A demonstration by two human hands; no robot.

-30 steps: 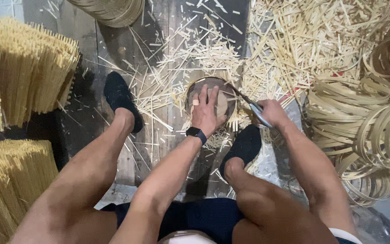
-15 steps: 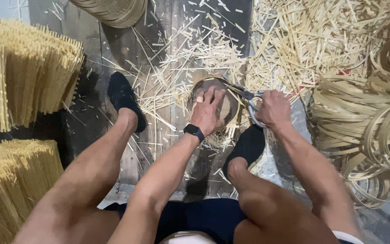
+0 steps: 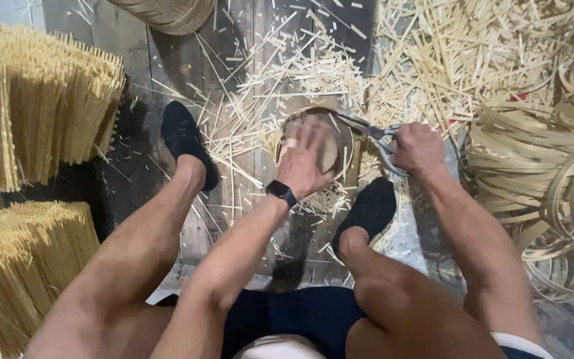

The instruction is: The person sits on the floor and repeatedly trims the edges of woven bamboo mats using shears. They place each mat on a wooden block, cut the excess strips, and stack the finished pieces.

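Two hands met near the frame's centre: your left hand (image 3: 305,166) lay spread over the small round woven basket (image 3: 319,141), gripping it, while your right hand (image 3: 418,147) clenched the scissors (image 3: 375,135) by their handles. Their long axis ran from right to upper left, blades pointing at the basket's rim, amid scattered bamboo slivers (image 3: 313,73).

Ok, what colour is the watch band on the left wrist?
Black. The watch band shows best in the head view, just below the left hand.
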